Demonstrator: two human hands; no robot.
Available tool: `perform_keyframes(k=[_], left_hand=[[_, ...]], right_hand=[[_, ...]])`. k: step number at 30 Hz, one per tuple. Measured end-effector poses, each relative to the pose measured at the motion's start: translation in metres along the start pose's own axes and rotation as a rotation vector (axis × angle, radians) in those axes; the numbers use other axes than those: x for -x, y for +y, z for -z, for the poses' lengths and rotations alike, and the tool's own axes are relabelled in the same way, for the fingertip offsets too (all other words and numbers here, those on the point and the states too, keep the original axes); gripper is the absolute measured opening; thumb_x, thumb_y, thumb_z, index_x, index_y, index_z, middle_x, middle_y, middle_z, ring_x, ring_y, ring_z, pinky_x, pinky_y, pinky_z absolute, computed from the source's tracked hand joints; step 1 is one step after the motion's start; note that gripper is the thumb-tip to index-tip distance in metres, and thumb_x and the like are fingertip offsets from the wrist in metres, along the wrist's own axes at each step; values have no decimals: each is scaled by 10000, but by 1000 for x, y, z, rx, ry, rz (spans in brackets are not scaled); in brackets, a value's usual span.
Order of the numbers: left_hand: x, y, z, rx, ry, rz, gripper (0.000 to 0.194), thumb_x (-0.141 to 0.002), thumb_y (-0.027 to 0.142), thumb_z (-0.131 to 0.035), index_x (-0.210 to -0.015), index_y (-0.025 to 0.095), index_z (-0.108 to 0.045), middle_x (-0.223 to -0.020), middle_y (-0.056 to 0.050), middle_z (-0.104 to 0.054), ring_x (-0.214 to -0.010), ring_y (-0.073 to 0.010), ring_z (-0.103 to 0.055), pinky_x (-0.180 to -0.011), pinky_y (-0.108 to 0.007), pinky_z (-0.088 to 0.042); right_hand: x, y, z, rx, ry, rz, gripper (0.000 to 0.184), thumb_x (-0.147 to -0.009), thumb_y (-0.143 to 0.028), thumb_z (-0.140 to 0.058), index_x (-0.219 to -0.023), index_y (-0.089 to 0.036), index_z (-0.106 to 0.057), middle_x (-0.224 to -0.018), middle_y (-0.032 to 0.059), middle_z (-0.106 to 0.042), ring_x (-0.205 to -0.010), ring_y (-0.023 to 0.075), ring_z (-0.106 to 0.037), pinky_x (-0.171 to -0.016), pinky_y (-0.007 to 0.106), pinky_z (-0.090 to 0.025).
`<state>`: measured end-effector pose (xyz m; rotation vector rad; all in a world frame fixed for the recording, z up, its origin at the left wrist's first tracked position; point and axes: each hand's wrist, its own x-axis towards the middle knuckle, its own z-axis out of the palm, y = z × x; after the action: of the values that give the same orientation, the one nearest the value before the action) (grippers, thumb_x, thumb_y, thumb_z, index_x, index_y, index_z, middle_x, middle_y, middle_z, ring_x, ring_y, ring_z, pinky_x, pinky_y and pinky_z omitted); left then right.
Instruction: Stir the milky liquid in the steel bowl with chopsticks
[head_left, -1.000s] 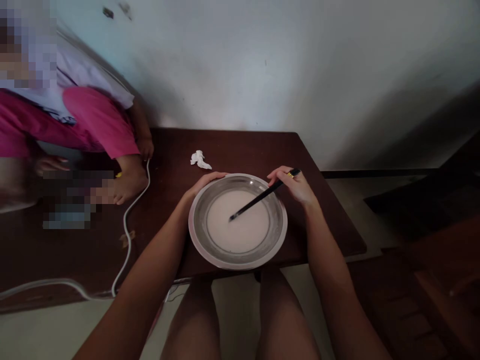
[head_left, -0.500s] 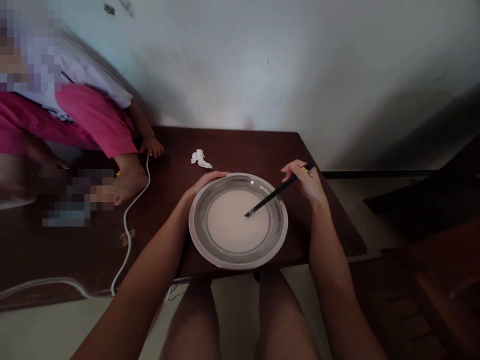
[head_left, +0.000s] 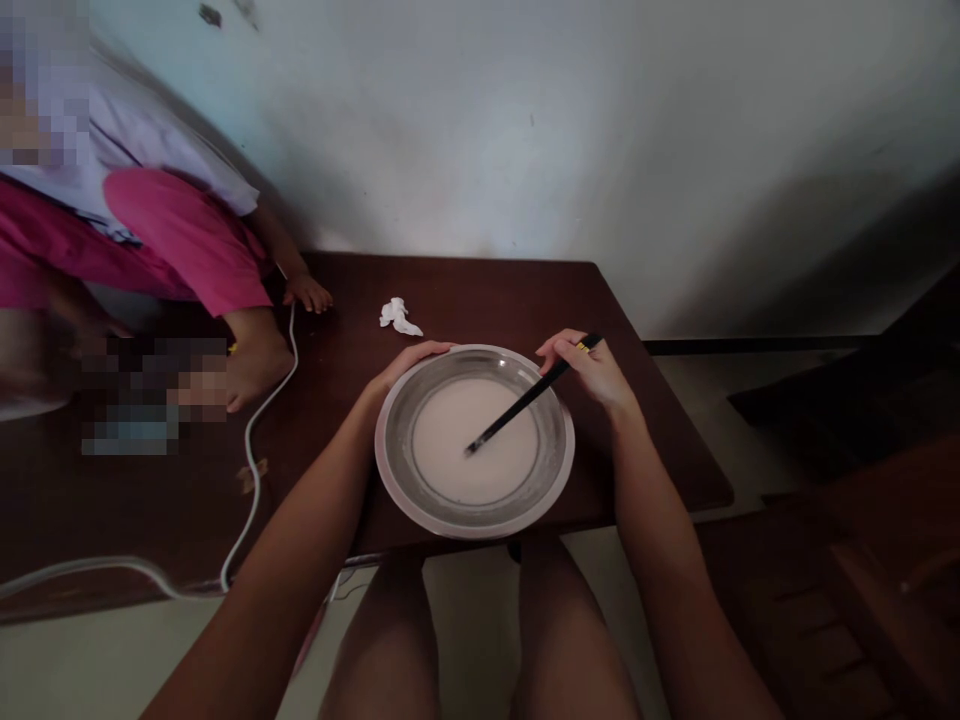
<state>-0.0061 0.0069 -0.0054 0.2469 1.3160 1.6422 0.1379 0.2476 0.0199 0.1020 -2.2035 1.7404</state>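
A round metal basin [head_left: 553, 455] stands near the front edge of the dark wooden table, with a pale, milky liquid [head_left: 450, 425] in it. My left hand [head_left: 405, 368] is wrapped around the basin's far left side, its fingers along the outside of the rim. Held closed in my right hand [head_left: 592, 372] are black chopsticks [head_left: 521, 403] with gold bands near the top; whether one or two, I cannot tell. They slant down to the left over the right rim, and their white-coated tip is at the liquid's surface.
Behind the basin lies a crumpled white tissue [head_left: 401, 316] on the table [head_left: 517, 295]. A white cable [head_left: 253, 450] winds over the left part. At the left sits another person in pink trousers [head_left: 176, 225], one hand [head_left: 307, 291] on the tabletop. A wall [head_left: 465, 150] rises behind.
My right hand has moved left and slightly down, taking the chopsticks' tip toward the left front of the liquid. My left hand stays on the basin.
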Motion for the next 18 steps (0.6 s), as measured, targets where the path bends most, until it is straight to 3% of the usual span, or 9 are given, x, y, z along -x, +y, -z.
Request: perform_keyframes(k=[5, 10, 15, 18], left_hand=[[0, 0, 0, -15, 36, -2, 260, -782, 273, -528, -957, 183, -697, -775, -14, -699, -798, -170, -628, -804, -263, -470], [-2, -1, 2, 2, 26, -11, 255, -765, 271, -549, -929, 153, -704, -787, -35, -702, -782, -167, -627, -787, -254, -470], [-1, 0, 0, 5, 9, -12, 251, -777, 267, -535, -938, 175, -704, -770, -19, -697, -759, -163, -622, -799, -271, -469], [1, 0, -1, 5, 24, 2, 244, -790, 267, -526, -934, 191, -707, -760, -14, -694, -766, -167, -622, -795, -272, -468]], right_hand=[[-1, 1, 5, 6, 162, 37, 308, -829, -491, -560, -755, -222, -691, -604, -9, -633, -596, 139, -624, -638, 295, -499], [1, 0, 2, -12, -51, 1, 286, -839, -458, -565, -792, -215, -708, -635, 2, -665, -625, 135, -627, -670, 292, -492], [0, 0, 5, -15, 122, 42, 277, -838, -451, -566, -763, -222, -701, -615, -13, -637, -603, 130, -621, -655, 288, -488], [1, -1, 6, -22, 44, 11, 292, -839, -452, -564, -754, -208, -701, -576, -10, -630, -561, 126, -604, -628, 284, -480]])
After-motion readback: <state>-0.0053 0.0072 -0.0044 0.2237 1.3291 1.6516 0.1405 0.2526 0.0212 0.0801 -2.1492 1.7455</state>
